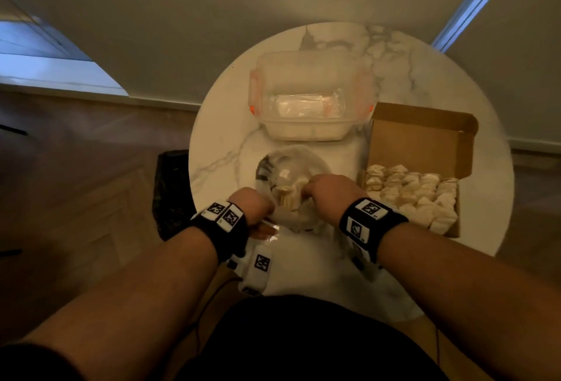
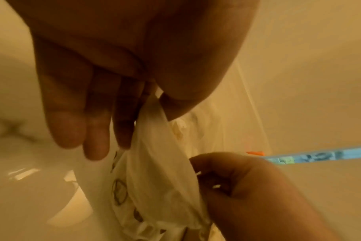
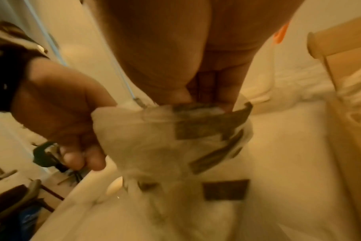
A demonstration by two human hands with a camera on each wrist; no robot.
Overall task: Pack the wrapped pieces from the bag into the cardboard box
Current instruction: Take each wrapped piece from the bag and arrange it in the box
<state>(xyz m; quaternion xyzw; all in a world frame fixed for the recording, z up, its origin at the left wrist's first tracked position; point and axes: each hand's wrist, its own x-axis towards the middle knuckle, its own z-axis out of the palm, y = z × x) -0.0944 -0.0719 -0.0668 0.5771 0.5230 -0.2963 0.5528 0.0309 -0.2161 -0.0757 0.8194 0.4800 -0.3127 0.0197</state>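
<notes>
The bag (image 1: 291,186), clear plastic with dark print, is sitting on the near middle of the round marble table (image 1: 224,144). Wrapped pieces (image 1: 288,195) are showing through its opened mouth.

The left hand (image 1: 253,206) is pinching the bag's near edge between thumb and a finger; the left wrist view shows the other fingers (image 2: 97,130) lying nearly straight beside the gathered film.

The right hand (image 1: 326,192) is reaching into the bag's mouth from the right side. In the right wrist view its thumb and fingers are closing narrowly on the printed rim of the bag (image 3: 175,130). Whether a piece is also held there cannot be told; the view is blurred.

The box (image 1: 425,141), brown cardboard with its lid standing open, is lying to the right of the bag, near but apart from it. Its near part is filling with packed pieces (image 1: 416,195) in close rows; the far part is showing bare cardboard.

A clear tub (image 1: 309,98) with orange clips is standing behind the bag, just left of the box.
</notes>
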